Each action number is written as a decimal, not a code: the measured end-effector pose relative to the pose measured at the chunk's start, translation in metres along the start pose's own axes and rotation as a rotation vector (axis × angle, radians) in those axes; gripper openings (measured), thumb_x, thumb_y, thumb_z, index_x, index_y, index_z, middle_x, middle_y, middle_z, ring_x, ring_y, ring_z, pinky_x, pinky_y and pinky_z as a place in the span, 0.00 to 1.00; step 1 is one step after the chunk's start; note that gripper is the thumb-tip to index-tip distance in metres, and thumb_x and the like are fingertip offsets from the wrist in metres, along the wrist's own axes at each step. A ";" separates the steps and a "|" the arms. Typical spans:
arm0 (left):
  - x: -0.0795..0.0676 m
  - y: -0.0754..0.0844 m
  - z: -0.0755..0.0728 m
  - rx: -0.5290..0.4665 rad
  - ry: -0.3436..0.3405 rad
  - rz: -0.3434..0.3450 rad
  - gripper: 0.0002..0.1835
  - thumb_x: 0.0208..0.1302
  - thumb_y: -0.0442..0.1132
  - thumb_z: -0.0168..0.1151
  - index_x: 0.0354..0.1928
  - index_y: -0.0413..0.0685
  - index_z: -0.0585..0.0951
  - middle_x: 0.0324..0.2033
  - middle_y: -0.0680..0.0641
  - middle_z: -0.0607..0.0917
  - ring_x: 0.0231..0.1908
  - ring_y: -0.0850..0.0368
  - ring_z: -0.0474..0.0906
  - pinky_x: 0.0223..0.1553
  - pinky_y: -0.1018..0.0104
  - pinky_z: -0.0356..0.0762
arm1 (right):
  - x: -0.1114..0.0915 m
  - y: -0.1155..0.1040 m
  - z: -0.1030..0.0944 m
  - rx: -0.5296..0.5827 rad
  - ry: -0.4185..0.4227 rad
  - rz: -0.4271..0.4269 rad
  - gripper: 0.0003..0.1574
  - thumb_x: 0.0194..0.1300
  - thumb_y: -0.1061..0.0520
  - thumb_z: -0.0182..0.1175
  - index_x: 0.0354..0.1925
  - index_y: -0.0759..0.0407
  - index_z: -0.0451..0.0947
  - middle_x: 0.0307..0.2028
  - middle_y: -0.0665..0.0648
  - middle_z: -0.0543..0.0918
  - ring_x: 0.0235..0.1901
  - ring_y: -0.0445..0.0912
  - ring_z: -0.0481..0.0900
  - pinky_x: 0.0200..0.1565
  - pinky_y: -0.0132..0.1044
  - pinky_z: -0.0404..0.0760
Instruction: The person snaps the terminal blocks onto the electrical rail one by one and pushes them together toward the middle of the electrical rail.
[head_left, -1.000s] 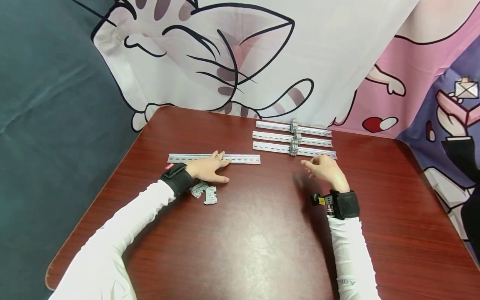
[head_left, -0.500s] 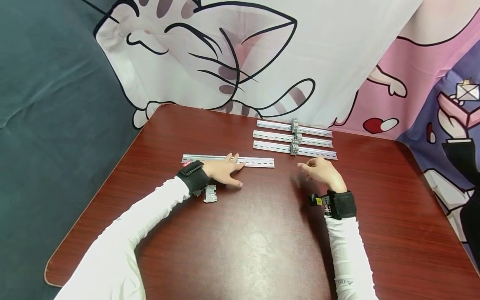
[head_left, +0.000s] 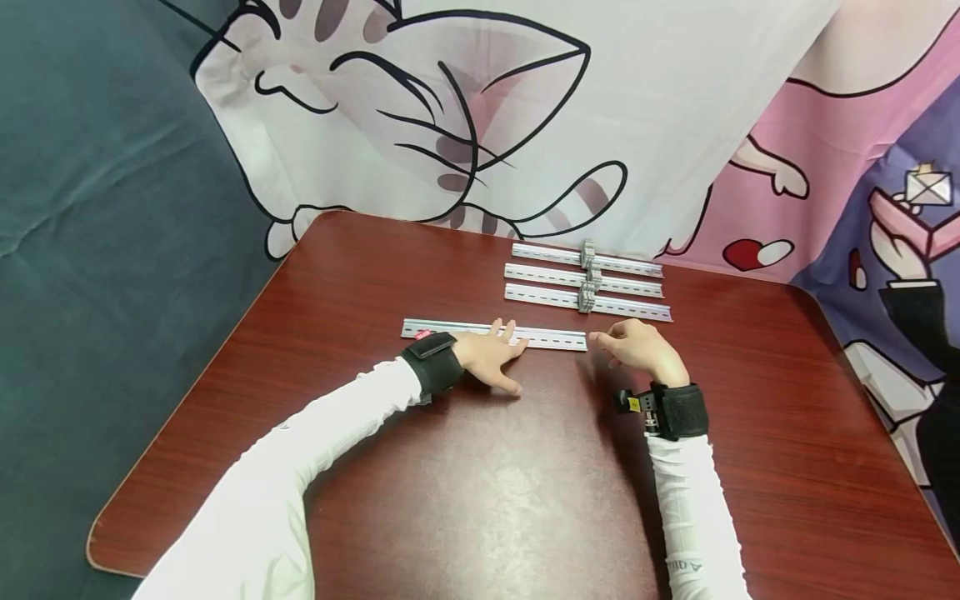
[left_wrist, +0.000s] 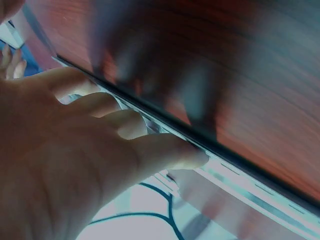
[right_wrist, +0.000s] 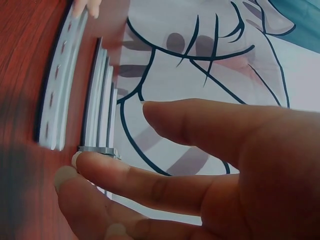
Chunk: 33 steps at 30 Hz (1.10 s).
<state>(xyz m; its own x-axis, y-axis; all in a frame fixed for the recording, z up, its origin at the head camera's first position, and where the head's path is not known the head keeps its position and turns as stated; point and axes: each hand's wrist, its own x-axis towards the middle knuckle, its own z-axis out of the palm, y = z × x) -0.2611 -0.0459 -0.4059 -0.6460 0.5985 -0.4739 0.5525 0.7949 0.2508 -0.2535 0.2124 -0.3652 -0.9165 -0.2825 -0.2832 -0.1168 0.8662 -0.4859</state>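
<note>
A slotted metal DIN rail (head_left: 558,340) lies on the table, its right end close to my right hand. My left hand (head_left: 490,357) rests on its middle with fingers spread; in the left wrist view the fingertips touch the rail (left_wrist: 250,177). My right hand (head_left: 637,348) hovers just past the rail's right end. Its fingers are loosely bent and hold nothing, and the right wrist view shows a gap between thumb and fingers, with the rail (right_wrist: 59,85) apart from them. Under my left wrist, a bit of a grey terminal block (head_left: 424,400) peeks out, mostly hidden.
Behind, three similar rails (head_left: 543,293) lie side by side, each carrying grey blocks (head_left: 587,298) near its middle. The brown table (head_left: 480,492) ends at a cartoon-printed curtain (head_left: 525,108) at the back and a dark green cloth (head_left: 90,208) on the left.
My left hand has slid the rail to the right and slightly nearer, covering the two loose grey blocks with its wrist. The right hand has shifted slightly left.
</note>
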 end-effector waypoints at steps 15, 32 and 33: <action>0.025 0.060 0.010 0.053 0.060 -0.131 0.49 0.60 0.74 0.47 0.77 0.62 0.45 0.77 0.45 0.39 0.77 0.47 0.35 0.68 0.36 0.50 | -0.002 0.002 -0.008 -0.048 0.010 0.005 0.31 0.72 0.41 0.49 0.43 0.69 0.80 0.29 0.61 0.85 0.34 0.52 0.81 0.40 0.44 0.75; 0.037 0.126 0.029 0.074 0.121 -0.259 0.48 0.59 0.75 0.47 0.76 0.63 0.48 0.77 0.48 0.44 0.77 0.49 0.37 0.67 0.40 0.57 | -0.012 0.011 -0.017 -0.010 0.002 0.002 0.32 0.72 0.42 0.49 0.48 0.71 0.79 0.34 0.66 0.86 0.37 0.57 0.83 0.37 0.41 0.76; 0.037 0.129 0.028 0.068 0.118 -0.264 0.48 0.58 0.75 0.47 0.76 0.64 0.48 0.77 0.48 0.44 0.77 0.49 0.38 0.67 0.41 0.57 | -0.013 0.011 -0.018 -0.012 0.007 0.001 0.32 0.72 0.42 0.49 0.48 0.71 0.79 0.34 0.66 0.86 0.38 0.57 0.83 0.38 0.42 0.77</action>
<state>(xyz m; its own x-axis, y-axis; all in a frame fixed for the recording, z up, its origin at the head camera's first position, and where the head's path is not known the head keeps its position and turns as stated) -0.1991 0.0757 -0.4154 -0.8267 0.3826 -0.4125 0.3888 0.9184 0.0728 -0.2501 0.2329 -0.3522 -0.9193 -0.2790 -0.2776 -0.1208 0.8713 -0.4757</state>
